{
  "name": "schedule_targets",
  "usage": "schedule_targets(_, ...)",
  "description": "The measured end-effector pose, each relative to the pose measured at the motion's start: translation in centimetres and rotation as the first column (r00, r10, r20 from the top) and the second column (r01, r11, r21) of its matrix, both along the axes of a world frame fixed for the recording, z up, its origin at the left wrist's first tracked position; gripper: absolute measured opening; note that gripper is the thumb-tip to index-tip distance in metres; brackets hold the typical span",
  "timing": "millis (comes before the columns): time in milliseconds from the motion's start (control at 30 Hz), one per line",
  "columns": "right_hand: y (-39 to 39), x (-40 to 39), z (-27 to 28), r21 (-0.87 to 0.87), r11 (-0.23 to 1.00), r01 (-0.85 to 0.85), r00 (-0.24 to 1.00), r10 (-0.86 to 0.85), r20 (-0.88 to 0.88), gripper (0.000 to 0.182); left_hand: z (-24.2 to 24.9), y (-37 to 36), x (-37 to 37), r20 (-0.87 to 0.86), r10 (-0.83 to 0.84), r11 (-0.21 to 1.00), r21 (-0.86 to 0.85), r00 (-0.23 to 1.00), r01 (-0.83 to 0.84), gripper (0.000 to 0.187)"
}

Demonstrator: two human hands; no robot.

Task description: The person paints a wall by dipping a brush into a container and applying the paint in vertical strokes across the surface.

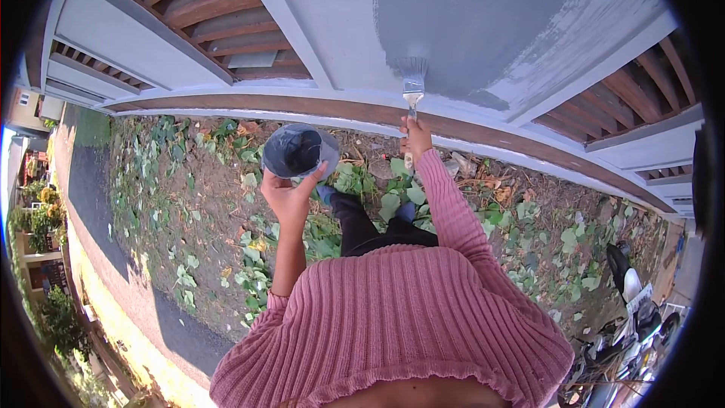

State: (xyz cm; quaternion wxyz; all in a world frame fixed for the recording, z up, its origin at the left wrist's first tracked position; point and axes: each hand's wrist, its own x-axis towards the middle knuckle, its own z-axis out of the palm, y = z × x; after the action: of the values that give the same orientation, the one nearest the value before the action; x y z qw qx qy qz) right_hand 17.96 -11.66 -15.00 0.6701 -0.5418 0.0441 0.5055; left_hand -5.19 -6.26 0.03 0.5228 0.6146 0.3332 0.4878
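Note:
My left hand (291,195) is wrapped round a paint container (330,153), its inside coated dark grey and its mouth facing up. In my right hand (417,136) is the handle of a paintbrush (413,91). The bristles touch the wall panel (347,38), at the lower left border of a grey painted patch (461,23). Paler surface shows around that patch, with streaky edges on its right side.
Brown slatted vents (226,19) flank the panel, and a brown ledge (347,106) runs beneath it. Leafy plants (181,151) and dry leaves cover the soil around my feet. Motorcycles (634,332) stand at lower right; a paved path (98,189) lies left.

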Motion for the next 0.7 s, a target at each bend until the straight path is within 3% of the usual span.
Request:
schedule_targets(233, -0.8, -0.6, -5.0, -0.016, 1.000, -0.016, 0.992, 0.014, -0.123, 0.021, 0.7, -0.7, -1.1, 0.021, 0.025, 0.999, -0.031, 0.999, -0.024, 0.043)
schedule_targets(300, -1.5, -1.3, -6.2, 0.011, 0.993, -0.117, 0.957, 0.116, -0.264, 0.022, 0.4, -0.7, -1.4, 0.048, 0.035, 0.999, -0.011, 0.998, -0.034, 0.043)
schedule_targets(333, -1.7, -1.4, -5.9, 0.013, 0.993, -0.120, 0.959, 0.119, -0.256, 0.022, 0.3, -0.6, -1.6, 0.056, 0.037, 0.999, -0.007, 0.998, -0.037, 0.043)
schedule_targets(400, -1.9, -2.0, -5.7, -0.135, 0.991, -0.008, 0.999, 0.003, -0.036, 0.022, 0.0, -0.7, -2.4, 0.031, 0.050, 0.999, -0.015, 0.998, -0.050, 0.042)
schedule_targets(533, -0.8, -0.1, -2.8, -0.092, 0.996, 0.002, 0.992, 0.010, 0.128, 0.018, 0.0, -1.0, -2.6, 0.044, 0.041, 0.999, -0.019, 0.998, -0.040, 0.041)
schedule_targets(567, -0.8, 0.3, -1.5, -0.019, 1.000, 0.004, 0.997, -0.003, 0.083, 0.018, 0.1, -1.1, -2.6, 0.036, 0.045, 0.999, -0.020, 0.998, -0.044, 0.041)
schedule_targets(700, -0.7, 1.3, 1.6, 0.010, 1.000, -0.014, 0.996, 0.013, 0.083, 0.018, 0.6, -1.2, -2.1, 0.044, 0.053, 0.998, -0.019, 0.998, -0.052, 0.041)
